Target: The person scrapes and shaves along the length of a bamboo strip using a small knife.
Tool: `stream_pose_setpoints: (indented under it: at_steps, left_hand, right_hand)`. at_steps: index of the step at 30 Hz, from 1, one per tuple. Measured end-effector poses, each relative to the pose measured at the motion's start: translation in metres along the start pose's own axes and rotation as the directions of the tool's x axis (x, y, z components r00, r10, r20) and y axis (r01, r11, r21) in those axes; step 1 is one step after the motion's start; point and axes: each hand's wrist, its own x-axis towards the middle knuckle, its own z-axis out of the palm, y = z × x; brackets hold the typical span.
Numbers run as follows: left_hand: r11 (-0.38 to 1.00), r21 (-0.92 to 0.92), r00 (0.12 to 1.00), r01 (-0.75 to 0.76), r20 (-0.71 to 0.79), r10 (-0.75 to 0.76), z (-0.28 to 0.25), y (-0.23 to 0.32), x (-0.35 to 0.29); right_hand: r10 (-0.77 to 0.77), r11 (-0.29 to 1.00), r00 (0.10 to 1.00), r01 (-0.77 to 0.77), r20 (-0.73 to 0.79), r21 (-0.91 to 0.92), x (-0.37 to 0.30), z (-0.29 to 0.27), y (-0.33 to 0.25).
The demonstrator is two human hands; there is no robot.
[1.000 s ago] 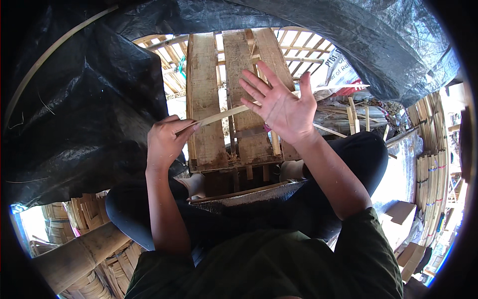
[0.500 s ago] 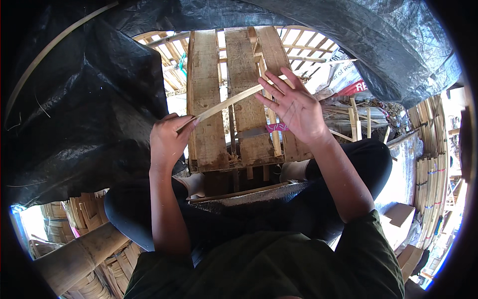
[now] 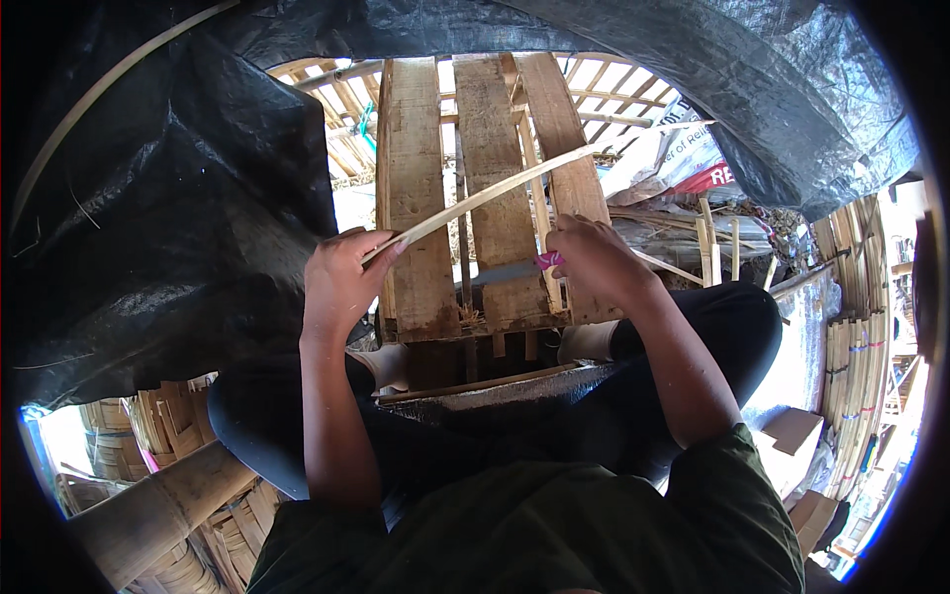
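Observation:
Between the thumb and fingers of my left hand (image 3: pixel 341 282) is the near end of a long pale bamboo strip (image 3: pixel 495 190), which slants up and away to the right over the planks. My right hand (image 3: pixel 597 259) is closed round the pink patterned handle (image 3: pixel 548 259) of a knife. Its grey blade (image 3: pixel 503 272) points left, low over the wooden bench of planks (image 3: pixel 411 188). The strip passes above the knife, apart from it. My fingers hide most of the handle.
Black tarpaulin (image 3: pixel 168 228) hangs at the left, and more sheeting (image 3: pixel 752 89) spans the top. Printed sacks (image 3: pixel 683 158) and sticks (image 3: pixel 714 243) lie beyond my right knee. Bundled bamboo strips (image 3: pixel 853 376) stand far right. A thick bamboo pole (image 3: pixel 163 510) crosses the lower left.
My right hand, spread open above the strip before, has come down and closed on the knife's handle. The left hand keeps its hold on the strip, nearly in place.

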Motion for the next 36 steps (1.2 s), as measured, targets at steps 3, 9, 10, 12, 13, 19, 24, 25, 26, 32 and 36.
stream_pose_setpoints:
  at_steps: [3,9,10,12,13,19,24,25,26,32,36]
  left_hand:
    - [1.0,-0.031,1.0,0.004,0.011,-0.004,-0.003,0.0,-0.002]
    - [0.998,-0.052,0.997,-0.024,0.076,0.028,-0.004,0.005,-0.001]
    - [0.998,-0.058,0.996,-0.015,0.087,0.02,-0.004,0.006,0.0]
    - [0.998,-0.056,0.996,-0.019,0.09,0.024,-0.004,0.006,0.0]
    - [0.998,-0.056,0.995,-0.024,0.093,0.029,-0.003,0.006,-0.001]
    - [0.992,-0.125,0.997,-0.024,0.072,0.034,0.003,0.0,-0.003]
    - [0.989,-0.144,0.994,-0.005,0.105,0.02,0.006,-0.005,-0.002]
    - [0.989,-0.15,0.992,0.016,0.127,0.003,0.006,-0.005,-0.002]
    - [0.988,-0.151,0.992,0.02,0.124,-0.001,0.007,-0.01,-0.003]
    - [0.985,-0.169,0.993,-0.046,0.1,0.064,0.016,-0.015,0.002]
    - [0.982,-0.182,0.997,-0.047,0.057,0.058,0.021,-0.024,-0.004]
  right_hand:
    - [-0.069,0.965,0.997,0.062,0.017,0.256,0.0,-0.016,0.006]
    - [0.363,0.744,0.919,-0.185,-0.155,0.642,0.011,-0.028,0.031]
    - [0.384,0.8,0.87,-0.147,-0.309,0.581,0.016,-0.019,0.041]
    - [0.457,0.839,0.766,-0.202,-0.453,0.505,0.029,-0.01,0.044]
    - [0.457,0.839,0.766,-0.201,-0.453,0.506,0.036,-0.007,0.047]
    - [0.542,0.835,0.707,-0.392,-0.455,0.387,0.059,0.016,0.071]
    - [0.676,0.72,0.725,-0.61,-0.134,0.332,0.068,-0.002,0.061]
    - [0.675,0.721,0.725,-0.61,-0.134,0.329,0.066,-0.005,0.058]
    - [0.711,0.654,0.701,-0.627,-0.061,0.422,0.065,-0.014,0.042]
    - [0.621,0.721,0.782,-0.547,-0.048,0.425,0.072,0.017,0.025]
    - [0.555,0.762,0.832,-0.499,-0.019,0.413,0.076,-0.001,0.014]
